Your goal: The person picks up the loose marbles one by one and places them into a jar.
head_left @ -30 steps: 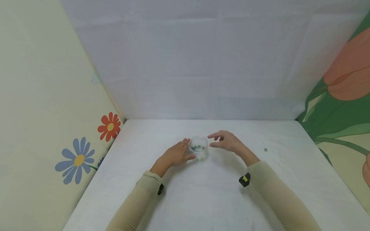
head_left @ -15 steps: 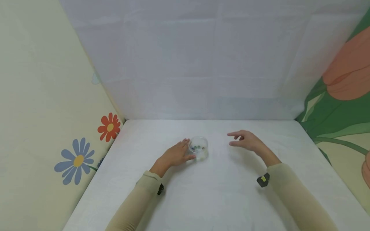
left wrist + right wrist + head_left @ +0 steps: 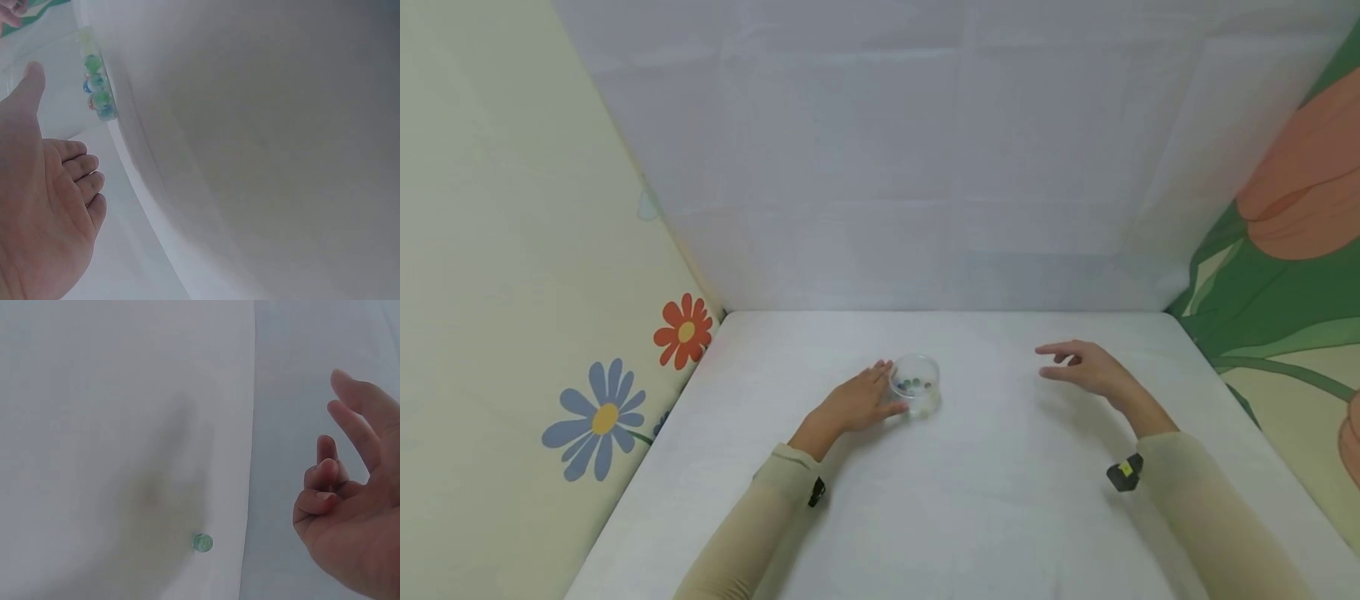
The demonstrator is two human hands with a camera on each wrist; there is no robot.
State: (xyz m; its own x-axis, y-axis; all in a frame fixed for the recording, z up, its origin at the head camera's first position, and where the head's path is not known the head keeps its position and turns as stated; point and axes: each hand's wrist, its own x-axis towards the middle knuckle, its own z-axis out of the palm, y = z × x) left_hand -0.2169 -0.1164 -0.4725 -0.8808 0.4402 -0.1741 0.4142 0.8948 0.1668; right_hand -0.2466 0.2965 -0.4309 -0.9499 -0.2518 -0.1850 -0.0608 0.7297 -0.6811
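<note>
A clear round plastic container (image 3: 931,400) stands on the white table with several coloured glass marbles (image 3: 100,99) in its bottom. Beside it my left hand (image 3: 857,402) lies with straight fingers along its left side and the thumb near its front. Whether the fingers press on its wall is hard to tell. My right hand (image 3: 1090,368) hovers over the table to the right, index finger and thumb stretched out and apart, the other fingers curled, holding nothing. Below it in the right wrist view lies one green marble (image 3: 202,542), hidden in the head view.
White cloth covers the table (image 3: 940,508) and the back wall (image 3: 880,150). Flower-patterned panels stand at the left (image 3: 490,275) and right (image 3: 1300,317) edges.
My right hand has moved away from the container to the right, over the spot where the loose green marble showed earlier. The left hand and the container have stayed in place.
</note>
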